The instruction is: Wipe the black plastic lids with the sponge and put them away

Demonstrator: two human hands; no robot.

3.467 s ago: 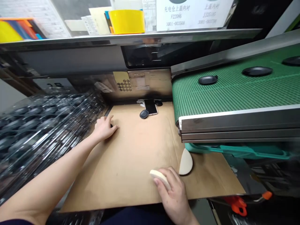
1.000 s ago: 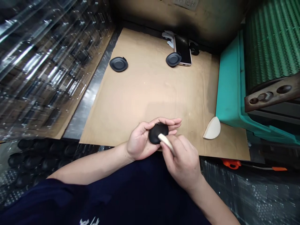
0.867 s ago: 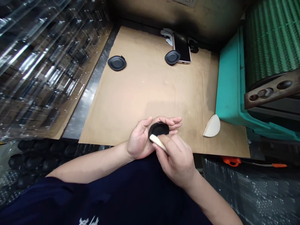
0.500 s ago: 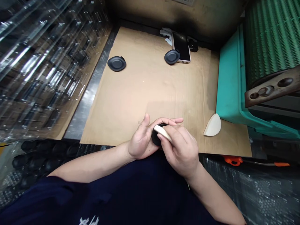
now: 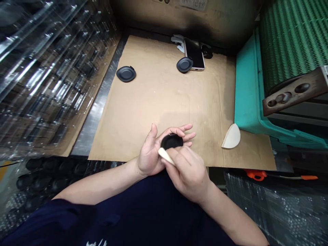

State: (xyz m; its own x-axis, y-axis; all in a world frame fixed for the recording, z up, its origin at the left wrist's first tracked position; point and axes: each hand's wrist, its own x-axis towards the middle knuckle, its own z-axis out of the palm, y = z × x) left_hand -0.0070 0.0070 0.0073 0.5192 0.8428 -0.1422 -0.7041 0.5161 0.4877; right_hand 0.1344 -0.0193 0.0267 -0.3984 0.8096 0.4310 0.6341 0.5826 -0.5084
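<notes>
In the head view, my left hand (image 5: pixel 150 154) lies palm up with its fingers spread, cradling a small black dish-like case part (image 5: pixel 171 140). Pinched between the thumb and fingers of my right hand (image 5: pixel 189 170) is a cream sponge pad (image 5: pixel 166 155), seen edge-on at the near rim of the black part. My right fingers cover part of both. A second cream sponge pad (image 5: pixel 231 136), roughly half-round, lies on the cardboard (image 5: pixel 153 109) to the right. Two similar black parts rest farther off, one at the left (image 5: pixel 126 73) and one (image 5: pixel 184 64) against a phone (image 5: pixel 195 54).
Clear plastic trays (image 5: pixel 51 78) of dark pieces stand at the left. A teal bin (image 5: pixel 246 85) and green ribbed machine part (image 5: pixel 294 41) bound the right side, with a rusty metal bracket (image 5: pixel 294 92) jutting inward. An orange-handled tool (image 5: pixel 257 175) lies near the front right edge.
My right hand and the sponge pad have moved left and nearer my body, from over the black part's middle to its near rim, exposing more of its inside. My left fingers have spread.
</notes>
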